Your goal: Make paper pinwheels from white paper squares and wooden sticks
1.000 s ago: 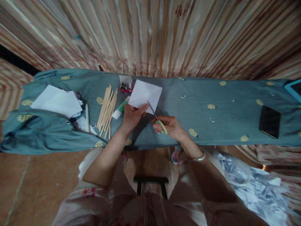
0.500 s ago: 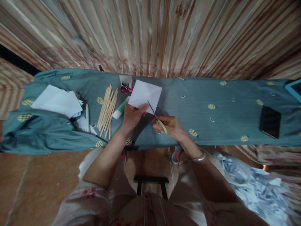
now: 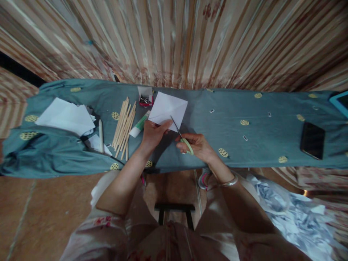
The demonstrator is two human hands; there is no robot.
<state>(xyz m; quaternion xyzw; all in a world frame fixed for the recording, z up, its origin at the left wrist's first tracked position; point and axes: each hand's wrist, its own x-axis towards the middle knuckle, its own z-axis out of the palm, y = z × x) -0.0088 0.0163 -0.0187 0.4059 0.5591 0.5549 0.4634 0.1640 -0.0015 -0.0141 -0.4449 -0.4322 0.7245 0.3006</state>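
My left hand point(image 3: 155, 132) pinches the lower left edge of a square white sheet of paper point(image 3: 170, 105), thumb on top and fingers beneath. Faint crease lines cross the sheet. In my right hand point(image 3: 196, 146) is a pair of scissors point(image 3: 186, 145) with light green handles. Their blades lie over the paper's lower part, tips pointing up and left, close to my left thumb. Whether the blades have cut into the sheet I cannot tell. Just left of my left hand lies a green and white tube point(image 3: 140, 124).
Several wooden sticks point(image 3: 124, 127) lie left of the tube. Behind it stands an open small red box point(image 3: 146, 100) of metal bits. White sheets point(image 3: 66, 116) and a pale pointed stick point(image 3: 101, 136) are farther left. A black phone point(image 3: 312, 140) rests at the right on the cloth point(image 3: 261, 137).
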